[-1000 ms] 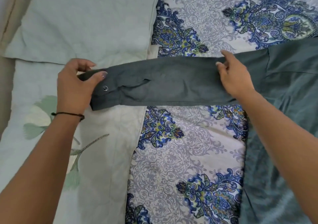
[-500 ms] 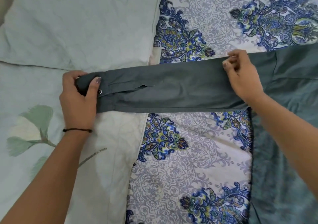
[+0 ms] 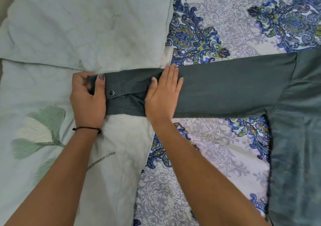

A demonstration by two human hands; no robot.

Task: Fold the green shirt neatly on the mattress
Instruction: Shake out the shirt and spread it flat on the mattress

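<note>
The green shirt lies on the mattress at the right, its body running off the right edge. Its long sleeve stretches flat to the left across the bed. The buttoned cuff is at the sleeve's left end. My left hand pinches the cuff's end, thumb on top. My right hand rests flat, fingers together, palm down on the sleeve just right of the cuff, pressing it onto the bed.
A pale green pillow lies at the top left. A pale quilt with a leaf print covers the left side. The blue floral bedsheet covers the mattress in the middle and right.
My right hand let go of the sleeve's upper part and moved left, now lying flat near the cuff. The sleeve has come down flat. My left hand keeps its hold on the cuff.
</note>
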